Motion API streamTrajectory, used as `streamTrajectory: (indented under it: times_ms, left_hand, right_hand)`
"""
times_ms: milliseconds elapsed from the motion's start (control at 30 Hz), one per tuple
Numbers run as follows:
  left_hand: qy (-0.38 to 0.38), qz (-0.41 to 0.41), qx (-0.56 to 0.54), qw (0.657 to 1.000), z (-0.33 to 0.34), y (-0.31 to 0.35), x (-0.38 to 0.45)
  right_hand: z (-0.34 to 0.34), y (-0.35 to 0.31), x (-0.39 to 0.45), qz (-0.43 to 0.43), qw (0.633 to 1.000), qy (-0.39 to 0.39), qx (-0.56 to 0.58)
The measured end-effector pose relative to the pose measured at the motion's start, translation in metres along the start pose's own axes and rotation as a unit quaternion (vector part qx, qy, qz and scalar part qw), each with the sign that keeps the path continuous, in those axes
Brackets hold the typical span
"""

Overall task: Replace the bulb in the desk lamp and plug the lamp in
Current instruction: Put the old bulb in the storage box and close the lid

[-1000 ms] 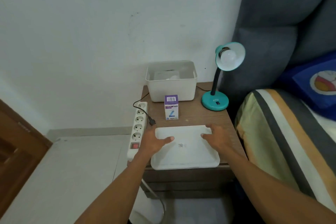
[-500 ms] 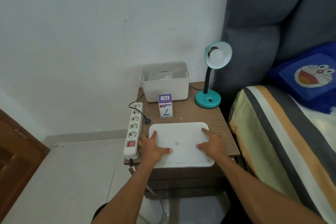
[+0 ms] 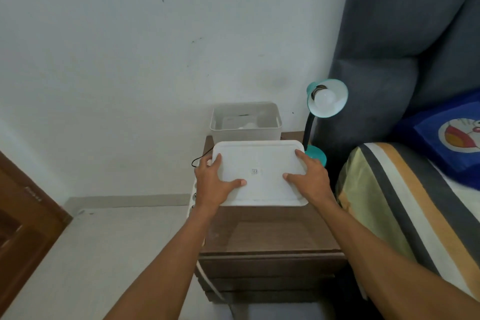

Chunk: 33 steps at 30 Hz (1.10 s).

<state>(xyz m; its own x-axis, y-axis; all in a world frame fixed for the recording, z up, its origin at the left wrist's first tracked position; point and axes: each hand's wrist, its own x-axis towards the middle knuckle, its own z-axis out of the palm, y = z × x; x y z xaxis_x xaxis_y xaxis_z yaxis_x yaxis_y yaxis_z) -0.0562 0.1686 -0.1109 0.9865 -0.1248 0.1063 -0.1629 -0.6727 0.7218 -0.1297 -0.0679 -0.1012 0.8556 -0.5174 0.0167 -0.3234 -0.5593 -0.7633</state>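
Both arms reach forward; left hand (image 3: 211, 184) and right hand (image 3: 310, 179) grip with thumbs on top, fingers curled under

A bedroom at home is showing here: a padded grey headboard (image 3: 405, 34) at 2 o'clock, striped bedding (image 3: 397, 205), a cartoon pillow (image 3: 446, 135), and a teal lamp (image 3: 326, 101) on the wooden desk (image 3: 272, 236).

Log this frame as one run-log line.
phase: lid lifted | left hand: holding white lid | right hand: holding lid | bin: open | lamp: bulb in | plug: not visible
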Motion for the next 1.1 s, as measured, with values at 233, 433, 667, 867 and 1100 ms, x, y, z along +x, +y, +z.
streamTrajectory:
  times_ms: [233, 433, 667, 867, 1100]
  left_hand:
    - [0.046, 0.029, -0.034, 0.998, -0.032, 0.037, 0.098]
    - [0.039, 0.02, -0.046, 0.998, -0.022, 0.042, 0.181]
    - [0.015, -0.005, -0.066, 0.998, 0.0, 0.031, 0.246]
    - [0.002, -0.022, -0.032, 0.999, 0.011, 0.02, 0.27]
    - [-0.018, -0.036, -0.045, 0.998, 0.017, 0.001, 0.272]
  right_hand:
    - [-0.014, -0.068, 0.091, -0.03, 0.999, 0.021, 0.03]
    - [0.004, -0.087, 0.169, -0.031, 0.999, 0.004, 0.033]
    - [0.032, -0.09, 0.228, -0.03, 0.999, -0.036, -0.016]
    - [0.047, -0.087, 0.244, -0.035, 0.995, -0.043, -0.08]
    - [0.057, -0.079, 0.248, -0.032, 0.992, -0.056, -0.11]
